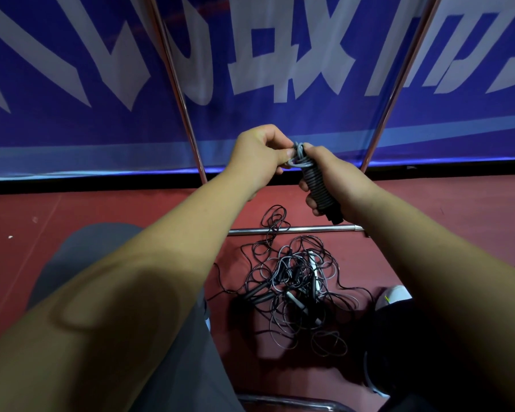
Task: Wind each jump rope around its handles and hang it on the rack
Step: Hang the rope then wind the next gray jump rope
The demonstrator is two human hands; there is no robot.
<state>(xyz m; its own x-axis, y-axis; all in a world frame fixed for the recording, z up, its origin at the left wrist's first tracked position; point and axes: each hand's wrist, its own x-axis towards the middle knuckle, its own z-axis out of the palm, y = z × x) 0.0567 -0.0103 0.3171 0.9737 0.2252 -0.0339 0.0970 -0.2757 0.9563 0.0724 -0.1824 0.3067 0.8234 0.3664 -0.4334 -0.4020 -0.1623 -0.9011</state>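
A grey jump rope (317, 185) is coiled tightly round its black handles, and my right hand (332, 179) grips this bundle upright in mid-air. At the bundle's top, my left hand (260, 151) pinches the loose end of the cord. Below my hands, a tangled pile of jump ropes (298, 289) lies on the red floor, black and grey cords mixed with black and white handles. Two slanted metal poles of the rack (180, 93) rise on either side of my hands, and a low horizontal bar (280, 231) runs between them near the floor.
A blue banner (72, 129) with white characters stands right behind the rack. My grey-trousered knee (95, 251) is at lower left and a white shoe (394, 294) sits at right beside the pile. Another metal bar (292, 402) crosses the bottom edge.
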